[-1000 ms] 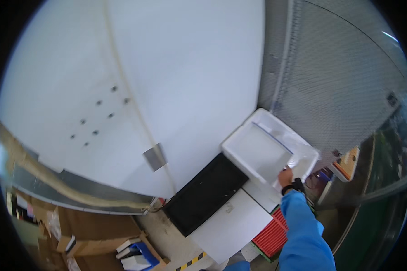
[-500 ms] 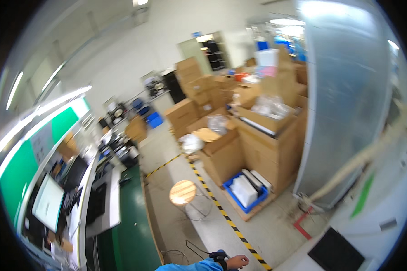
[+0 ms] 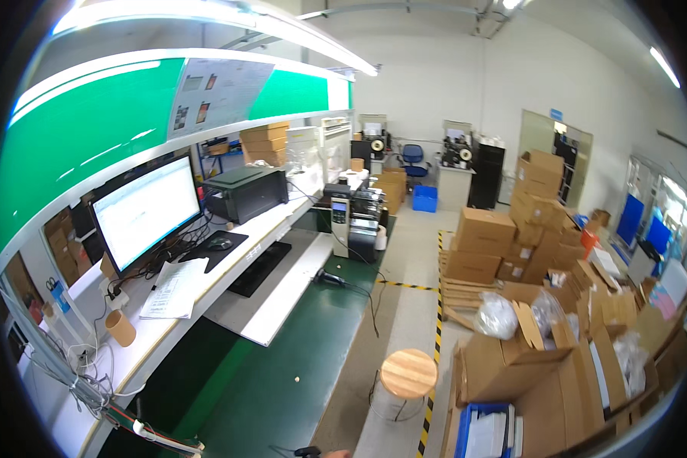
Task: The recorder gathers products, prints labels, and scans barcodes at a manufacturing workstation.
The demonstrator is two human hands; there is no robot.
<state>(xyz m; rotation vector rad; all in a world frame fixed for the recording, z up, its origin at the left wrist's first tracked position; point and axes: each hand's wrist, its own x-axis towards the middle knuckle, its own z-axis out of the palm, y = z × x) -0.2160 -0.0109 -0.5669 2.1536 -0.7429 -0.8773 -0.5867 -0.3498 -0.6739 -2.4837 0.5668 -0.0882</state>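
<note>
A hand (image 3: pixel 339 454) shows only as a sliver at the lower rim of the view, next to a black piece (image 3: pixel 308 452), with the rest cut off; whether its fingers are spread or pressed together, and whether they hold anything, I cannot tell. The things nearest to it are the dark green tabletop (image 3: pixel 282 404), whose right edge runs up and away from it, and a round wooden stool (image 3: pixel 408 373), which stands on the floor (image 3: pixel 369 412) beyond that edge, well apart from the hand. A small pale bit (image 3: pixel 298 379) lies on the green, inward of the right edge. Farther along, near the same edge, a black handheld scanner (image 3: pixel 330 278) lies by the corner of a white-edged board (image 3: pixel 271 317) that carries a black keyboard (image 3: pixel 259 269). A label printer (image 3: pixel 353 221) stands at the far end of the tabletop. On the raised white shelf (image 3: pixel 164 332) along the left side are a lit monitor (image 3: pixel 146 211), printed sheets (image 3: pixel 174 288) near its front edge, and a brown cardboard tube (image 3: pixel 120 328).
</note>
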